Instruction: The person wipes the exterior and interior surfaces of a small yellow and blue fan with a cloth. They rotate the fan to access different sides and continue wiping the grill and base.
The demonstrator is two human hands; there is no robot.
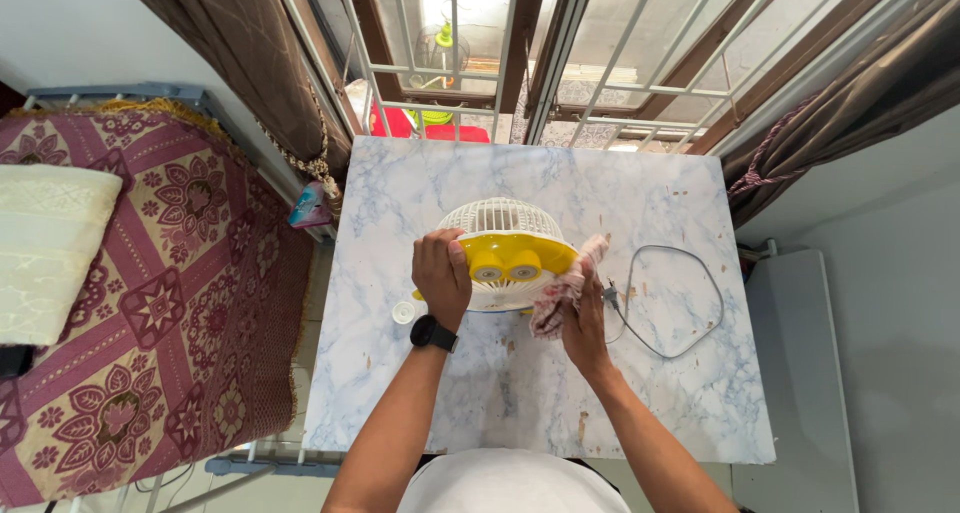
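From the head camera, you are looking straight down at a marble-patterned table (pixel 400 393) set against a barred window (pixel 500 63). Near the middle of the table stands a small fan (pixel 505 248) with a yellow body and a white ribbed grille; two round knobs show on the yellow part facing you. Your left hand (pixel 441 273) wraps over the fan's left edge, fingers curled around the yellow housing and gripping it, with a black wristwatch (pixel 433 333) on that wrist. Your right hand (pixel 583 318) is closed around a pinkish, crumpled cloth (pixel 565 285), which it presses against the right side of the fan. Just right of that hand, the fan's grey cord (pixel 690 273) lies in a loose loop on the tabletop, its plug (pixel 609 296) close to your knuckles. A small white cap (pixel 403 312) sits on the table just beside your left wrist. To the left of the table is a bed with a maroon patterned cover (pixel 170 303) and a cream pillow (pixel 50 243). Brown curtains (pixel 250 53) hang on either side of the window, and a white surface (pixel 800 373) stands to the right of the table.
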